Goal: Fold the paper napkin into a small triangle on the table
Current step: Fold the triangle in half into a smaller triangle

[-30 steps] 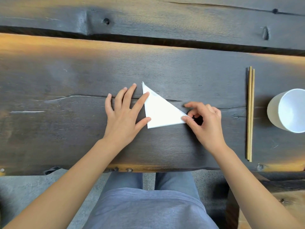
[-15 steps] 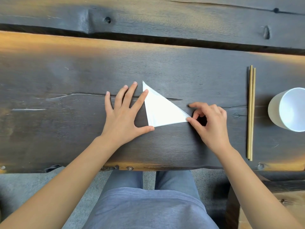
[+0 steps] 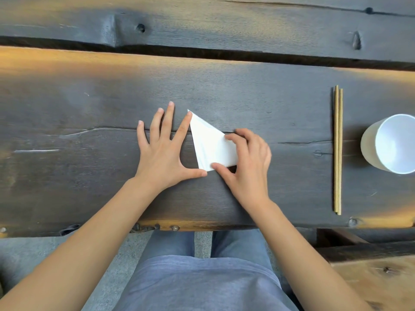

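The left hand [image 3: 161,153] lies flat on the table [image 3: 67,122] with palm down and fingers spread wide; it holds nothing. Its index finger runs along the left edge of the paper napkin [image 3: 210,145], and its thumb tip touches the napkin's lower left corner. The right hand [image 3: 249,162] rests on the right part of the napkin with fingers curled: the thumb presses on the lower edge near the lower left corner, and the index finger presses on the upper slanted edge. The right corner of the napkin is hidden under this hand, so whether that corner is pinched or only pressed down cannot be determined. The napkin is white and shows a triangular outline, with one sharp point directed toward the far edge of the table, just beside the left index fingertip. It lies at the middle of the near plank, closer to the near edge of the table than to the gap between the two planks. A pair of wooden chopsticks [image 3: 337,151] lies side by side toward the right end of the table, running from far to near, well apart from the right hand. A white cup [image 3: 393,143] lies tilted at the right edge of the view, just beyond the chopsticks, its opening toward the camera. Both forearms are bare and extend from the near edge of the table.
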